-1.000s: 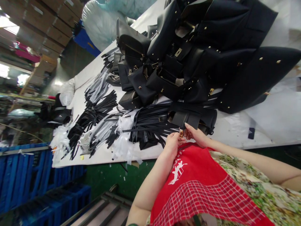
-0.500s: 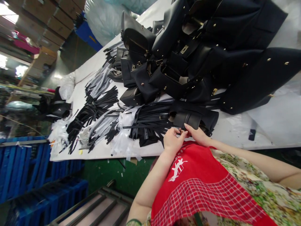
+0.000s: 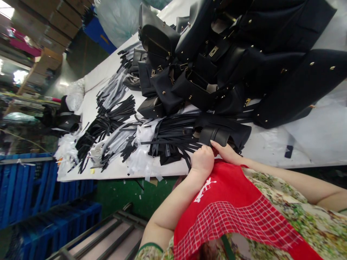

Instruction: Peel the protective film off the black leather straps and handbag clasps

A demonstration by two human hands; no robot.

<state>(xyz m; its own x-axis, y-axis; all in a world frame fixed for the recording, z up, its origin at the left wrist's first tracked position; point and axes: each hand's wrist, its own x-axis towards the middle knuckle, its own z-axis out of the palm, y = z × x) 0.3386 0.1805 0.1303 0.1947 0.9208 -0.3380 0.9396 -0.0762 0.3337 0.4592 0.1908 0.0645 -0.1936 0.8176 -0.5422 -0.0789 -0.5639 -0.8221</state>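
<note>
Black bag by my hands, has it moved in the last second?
No, no shift shows: the black bag sits in the same place beside the black straps to its left.

No text can be read.
On the red apron [image 3: 233,186], above its checked part, 1 white figure-like emblem [image 3: 207,185] is printed; any lettering beside it is too small and blurred to be made out.

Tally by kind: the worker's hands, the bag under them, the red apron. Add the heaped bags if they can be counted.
Hands: 2 (left hand, right hand)
Bag: 1
Apron: 1
Total: 4
Heaped bags: overlapping, uncountable.
</note>
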